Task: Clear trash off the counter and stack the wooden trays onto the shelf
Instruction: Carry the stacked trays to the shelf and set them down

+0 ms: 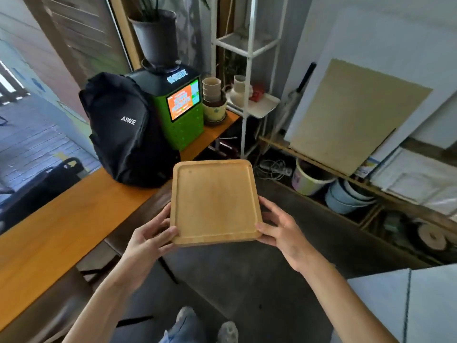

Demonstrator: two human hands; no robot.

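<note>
A square wooden tray (214, 201) with a raised rim is held level in the air in front of me, above the dark floor and just right of the orange wooden counter (61, 219). My left hand (150, 237) grips its near left corner, thumb on top. My right hand (282, 231) grips its near right corner and right edge. The tray's inside is bare. A white metal shelf unit (249, 70) stands beyond the counter's far end, holding a white tray with a pale jug and a red item.
On the counter stand a black backpack (121, 129), a green machine with a lit screen (183, 105) topped by a dark plant pot, and stacked flowerpots (214, 100). Boards lean on the right wall above buckets (343, 196) and clutter. A grey surface (405, 305) sits near right.
</note>
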